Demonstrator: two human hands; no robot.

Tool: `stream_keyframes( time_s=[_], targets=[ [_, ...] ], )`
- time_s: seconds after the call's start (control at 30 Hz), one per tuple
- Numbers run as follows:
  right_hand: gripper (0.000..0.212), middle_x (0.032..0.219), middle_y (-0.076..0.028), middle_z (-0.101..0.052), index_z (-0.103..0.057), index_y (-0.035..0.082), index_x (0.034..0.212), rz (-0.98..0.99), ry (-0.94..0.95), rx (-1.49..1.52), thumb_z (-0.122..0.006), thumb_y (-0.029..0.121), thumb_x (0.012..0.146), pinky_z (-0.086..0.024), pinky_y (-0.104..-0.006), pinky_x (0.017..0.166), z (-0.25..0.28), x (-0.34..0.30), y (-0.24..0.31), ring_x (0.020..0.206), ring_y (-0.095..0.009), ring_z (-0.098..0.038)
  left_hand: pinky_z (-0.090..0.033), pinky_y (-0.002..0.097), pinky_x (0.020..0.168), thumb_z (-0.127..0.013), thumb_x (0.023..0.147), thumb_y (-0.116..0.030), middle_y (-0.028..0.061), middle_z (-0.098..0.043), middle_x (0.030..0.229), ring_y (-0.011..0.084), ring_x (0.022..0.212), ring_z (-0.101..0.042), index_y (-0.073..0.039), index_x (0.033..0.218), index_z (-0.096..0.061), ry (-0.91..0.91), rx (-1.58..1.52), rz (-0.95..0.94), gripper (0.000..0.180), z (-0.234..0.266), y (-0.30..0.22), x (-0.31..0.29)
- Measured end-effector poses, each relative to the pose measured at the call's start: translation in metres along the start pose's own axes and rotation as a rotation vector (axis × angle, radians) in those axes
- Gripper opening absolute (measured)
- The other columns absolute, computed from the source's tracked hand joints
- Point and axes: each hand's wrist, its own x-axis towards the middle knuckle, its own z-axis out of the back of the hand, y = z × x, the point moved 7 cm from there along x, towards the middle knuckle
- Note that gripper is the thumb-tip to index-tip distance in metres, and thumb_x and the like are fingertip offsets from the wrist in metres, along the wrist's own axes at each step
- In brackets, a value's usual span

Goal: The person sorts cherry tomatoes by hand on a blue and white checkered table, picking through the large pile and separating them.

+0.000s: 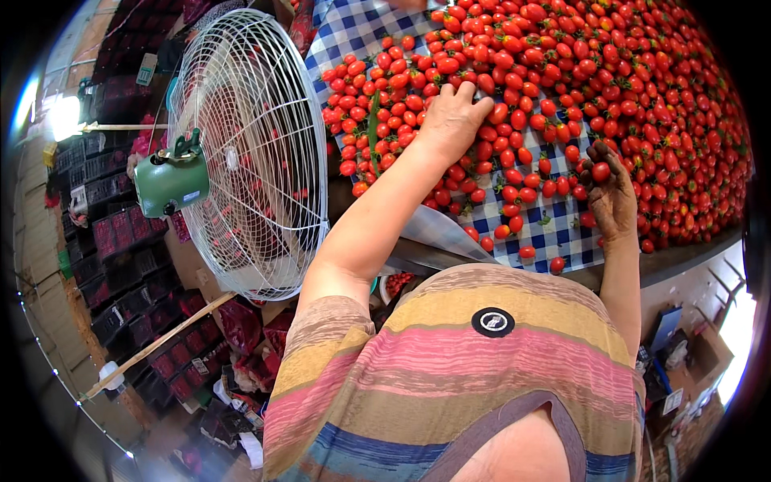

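Observation:
Small oval red cherry tomatoes point(666, 128) lie heaped over a blue and white checked cloth point(562, 233). My left hand point(451, 124) reaches into the left part of the heap, palm down, with its thumb and fingers apart on the fruit; its fingertips partly sink among the tomatoes. Nearer to me on the right, my right hand point(615, 197) is palm up with dark-stained fingers. They curl around a single cherry tomato point(601, 172). A long green leaf-like strip point(373, 132) lies on the tomatoes left of my left hand.
A large fan point(249, 153) with a white wire cage and green motor stands close to my left arm. Behind it, stacked dark crates point(120, 233) hold red contents. Part of another hand point(408, 3) shows at the top edge. A cardboard box point(707, 353) is at lower right.

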Motion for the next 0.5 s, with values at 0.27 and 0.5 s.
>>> stream_keyframes(
  time_s=[0.27,0.5],
  targets=[
    [0.038,0.129,-0.018,-0.062,-0.057,0.000,0.132,-0.223,0.116,0.164,-0.059,0.022,0.101,-0.059,-0.0429,0.092,-0.054,-0.005,-0.059,0.111,-0.032,-0.065,-0.053,0.0464,0.088,-0.071,0.085,-0.016,0.0229,-0.067,0.102,0.0414,0.102,-0.064,-0.005,0.109,-0.068,0.207,-0.662,0.281,0.027,0.010,0.002,0.013],
    [0.051,0.135,-0.017,-0.058,-0.054,0.007,0.138,-0.470,-0.014,0.367,-0.049,0.045,0.103,-0.061,-0.0446,0.080,-0.065,-0.015,-0.112,0.117,-0.034,-0.063,-0.053,0.0430,0.089,-0.076,0.083,-0.017,0.0175,-0.066,0.105,0.0350,0.101,-0.064,-0.002,0.112,-0.067,-0.166,-0.688,0.051,0.034,0.087,-0.053,-0.038]
  ],
)
